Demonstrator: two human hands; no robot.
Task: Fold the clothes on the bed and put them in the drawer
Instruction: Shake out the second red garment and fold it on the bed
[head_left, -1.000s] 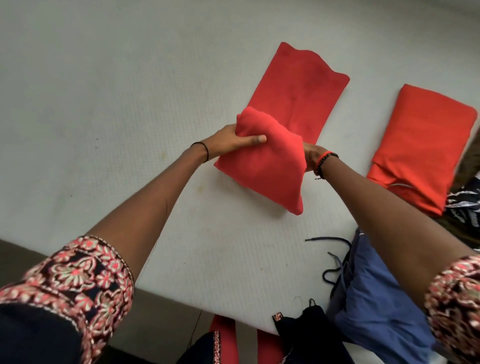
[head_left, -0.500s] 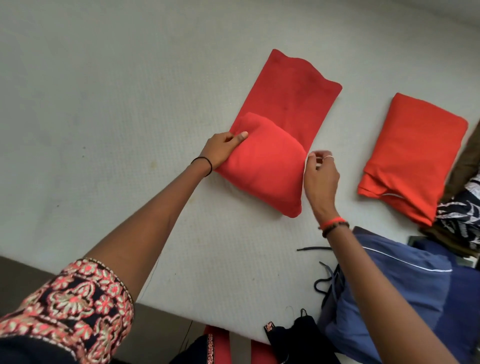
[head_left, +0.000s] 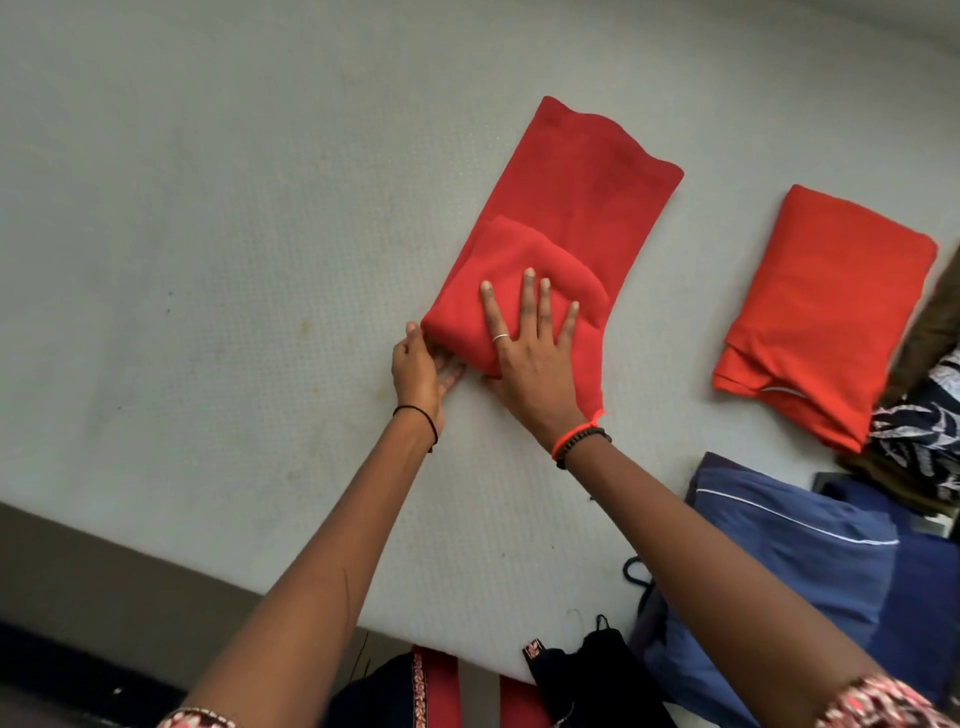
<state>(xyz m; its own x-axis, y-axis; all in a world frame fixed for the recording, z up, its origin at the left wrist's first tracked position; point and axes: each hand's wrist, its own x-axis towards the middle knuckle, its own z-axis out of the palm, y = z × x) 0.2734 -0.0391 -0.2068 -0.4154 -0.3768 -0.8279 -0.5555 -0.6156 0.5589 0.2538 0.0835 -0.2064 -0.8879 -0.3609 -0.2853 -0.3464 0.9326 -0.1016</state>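
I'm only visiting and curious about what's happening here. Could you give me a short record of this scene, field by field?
Surface: pale bed
Being folded: red garment, near end turned up over itself
Right hand: flat on the fold, fingers spread, pressing down
Left hand: at the fold's left edge; grip unclear
Folded: orange-red garment, lying apart to the right
Waiting: blue garment, near right edge of the bed
Drawer: not in view
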